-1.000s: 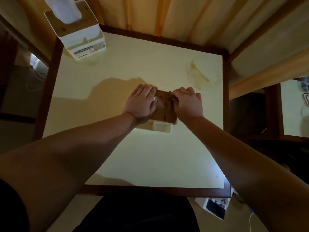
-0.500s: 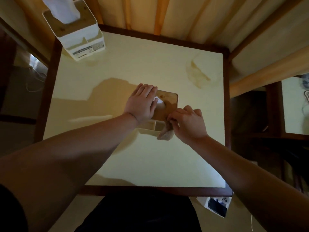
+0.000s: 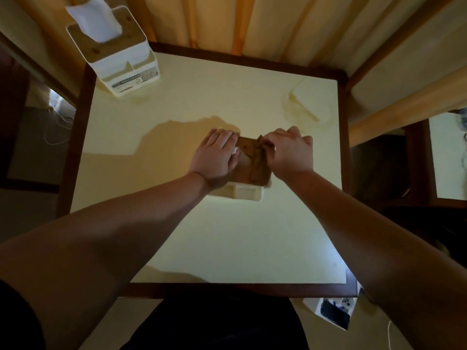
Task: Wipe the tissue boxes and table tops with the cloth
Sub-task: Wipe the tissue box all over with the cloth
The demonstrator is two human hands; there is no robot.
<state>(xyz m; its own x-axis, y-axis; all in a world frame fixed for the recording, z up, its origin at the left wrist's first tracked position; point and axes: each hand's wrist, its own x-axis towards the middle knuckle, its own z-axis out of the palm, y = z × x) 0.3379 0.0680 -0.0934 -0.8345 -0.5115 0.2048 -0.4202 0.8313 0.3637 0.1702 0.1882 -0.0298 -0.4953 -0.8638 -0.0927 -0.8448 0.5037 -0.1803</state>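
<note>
1. The near tissue box [image 3: 246,192] stands at the middle of the pale, dark-framed surface [image 3: 227,236], its brown lid facing up and its white front wall towards the near edge.
2. The left hand [image 3: 214,157] lies flat on the left part of that lid, fingers [image 3: 225,137] straight and close together, pressing down and gripping nothing. A small white bit of tissue shows just beside its fingertips.
3. The right hand [image 3: 288,152] is on the right part of the lid with its fingers [image 3: 267,145] curled round a brown cloth [image 3: 257,162], which is bunched under the hand.
4. The cloth hangs as a narrow strip across the lid towards the near edge. Its colour is so close to the lid's in this dim light that its outline is hard to trace; it seems to end just short of the lid's near rim.
5. The two hands are close together but apart, with bare lid between them.
6. A second tissue box [image 3: 118,61] stands at the far left corner of the surface, white-walled with a brown top, a white tissue [image 3: 94,21] sticking upright out of its slot and a printed label on its front.
7. Near the far right corner the surface carries a faint stain or reflection [image 3: 303,107].
8. A white device with a dark screen [image 3: 333,311] sits below the near right corner, off the surface.
9. Behind the far edge runs a wall of pale wooden slats [image 3: 240,26].
</note>
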